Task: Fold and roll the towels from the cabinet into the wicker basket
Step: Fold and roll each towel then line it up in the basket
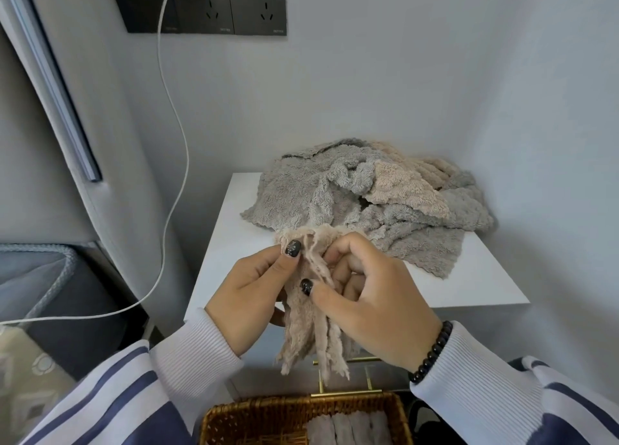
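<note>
Both sleeves end in white ribbed cuffs, with navy and white stripes further up the arms. The right wrist wears a bracelet of black beads. 2 thumbnails show dark polish, perhaps with pale speckled decoration.

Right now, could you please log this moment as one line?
both hands pinch beige towel | unfolded pile on cabinet | rolls in wicker basket
</note>
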The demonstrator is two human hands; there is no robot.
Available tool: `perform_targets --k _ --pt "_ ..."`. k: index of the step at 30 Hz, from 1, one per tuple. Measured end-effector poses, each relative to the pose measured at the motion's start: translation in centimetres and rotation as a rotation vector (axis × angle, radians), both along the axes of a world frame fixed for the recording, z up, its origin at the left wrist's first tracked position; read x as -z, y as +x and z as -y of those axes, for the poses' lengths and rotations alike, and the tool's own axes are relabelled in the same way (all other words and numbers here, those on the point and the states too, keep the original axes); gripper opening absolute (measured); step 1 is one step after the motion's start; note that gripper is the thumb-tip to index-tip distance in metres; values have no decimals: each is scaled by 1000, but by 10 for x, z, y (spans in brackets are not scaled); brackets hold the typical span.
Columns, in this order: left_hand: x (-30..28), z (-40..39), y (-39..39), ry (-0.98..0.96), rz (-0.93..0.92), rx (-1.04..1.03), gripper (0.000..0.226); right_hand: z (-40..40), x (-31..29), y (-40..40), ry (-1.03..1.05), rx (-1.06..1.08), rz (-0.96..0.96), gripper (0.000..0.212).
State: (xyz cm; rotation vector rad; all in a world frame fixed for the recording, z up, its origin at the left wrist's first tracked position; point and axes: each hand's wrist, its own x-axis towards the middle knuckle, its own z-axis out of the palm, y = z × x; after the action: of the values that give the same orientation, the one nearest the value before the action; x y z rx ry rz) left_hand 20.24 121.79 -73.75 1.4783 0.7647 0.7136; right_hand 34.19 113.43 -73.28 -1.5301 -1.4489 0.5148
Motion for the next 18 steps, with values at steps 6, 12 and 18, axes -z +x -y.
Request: perform_targets --k 6,12,18 --pt "-4 0 -6 -54 39 -6 41 -1 0 -2 -62 -117 35 25" --pt "-1 -4 -10 11 -5 -32 36 -2 7 -2 -118 -203 83 51" --pt "-1 -7 -11 -99 40 -155 28 0 7 -6 -12 -202 -87 51"
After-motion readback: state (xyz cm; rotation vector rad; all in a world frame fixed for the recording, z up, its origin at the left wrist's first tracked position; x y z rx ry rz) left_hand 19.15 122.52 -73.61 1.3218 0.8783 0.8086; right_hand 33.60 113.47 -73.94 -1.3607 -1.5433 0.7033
